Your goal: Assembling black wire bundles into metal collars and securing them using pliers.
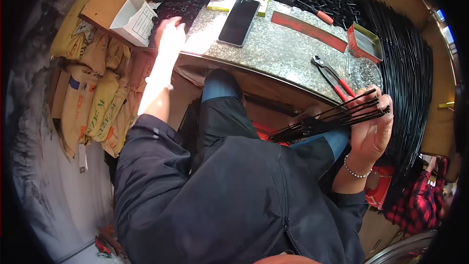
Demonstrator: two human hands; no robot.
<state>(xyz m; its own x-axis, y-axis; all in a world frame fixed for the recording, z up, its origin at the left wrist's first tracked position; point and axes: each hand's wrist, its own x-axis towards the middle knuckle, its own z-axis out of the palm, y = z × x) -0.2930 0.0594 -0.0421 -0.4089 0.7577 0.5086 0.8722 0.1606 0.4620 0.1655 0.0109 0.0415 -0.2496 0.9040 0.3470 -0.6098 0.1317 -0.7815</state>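
My left hand [170,35] is at the table's left end, over the edge of a heap of small black parts [181,2]. Bright light washes it out; its fingers look bent and drawn together, and whatever they hold is hidden. Several thin black rods [332,117] are gripped in my right hand [372,129], which is closed around one end of the bundle. Their other ends reach leftward over my lap. Just beyond that hand, red-handled pliers [333,78] lie on the speckled tabletop [293,49], beside a round clear dish [366,72] of small metal pieces.
A black phone [239,22], a red bar [309,31], a screwdriver [324,17] and a red tin [365,43] lie on the table. A white box [134,21] stands left. Long black rods [403,78] line the right side. Stacked sacks [93,93] are at left; a person in a checked shirt [417,205] is at right.
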